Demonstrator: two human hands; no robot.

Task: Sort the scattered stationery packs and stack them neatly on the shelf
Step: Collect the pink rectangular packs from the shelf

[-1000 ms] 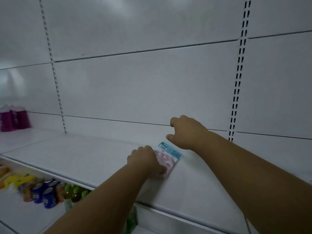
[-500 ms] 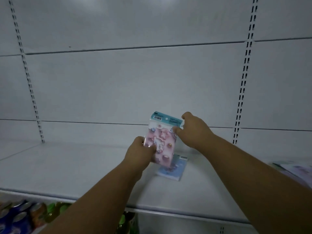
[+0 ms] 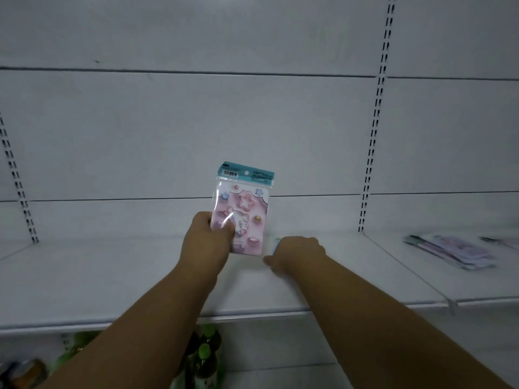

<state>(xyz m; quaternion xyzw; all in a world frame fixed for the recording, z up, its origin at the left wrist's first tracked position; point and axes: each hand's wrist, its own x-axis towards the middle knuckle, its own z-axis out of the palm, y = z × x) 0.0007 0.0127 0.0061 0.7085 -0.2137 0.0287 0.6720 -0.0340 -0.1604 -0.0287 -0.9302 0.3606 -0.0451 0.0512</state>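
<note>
While we look down over both forearms at the white metal shelf (image 3: 112, 279), we see our left hand (image 3: 206, 245) holding a pink cartoon-printed stationery pack in clear plastic with a teal header card (image 3: 243, 209) upright above the shelf surface, near the middle of the view. Its fingers are curled round the pack's lower left edge, with the thumb pressed across the front of the wrapper, so the pack stands nearly vertical with the barcode strip at the top and its bottom edge just above the shelf. Our right hand (image 3: 296, 255) lies low on the shelf just beside the pack's lower right corner, knuckles up and fingers bent downward; a small pale blue edge (image 3: 276, 244) shows at its far side, but we cannot tell whether the fingers pinch it or only rest there, since the hand hides what is beneath. Well apart to the right, past the shelf divider, a loose pile of flat pastel stationery packs in clear wrappers (image 3: 452, 252) lies flat on the neighbouring shelf section, blurred. Behind everything stands the white panelled back wall (image 3: 196, 130) with two slotted upright rails (image 3: 375, 130). Below the front lip of the shelf we glimpse green-capped drink bottles (image 3: 206, 357) and, at the lower left corner, some blurred coloured cans (image 3: 25, 373).
</note>
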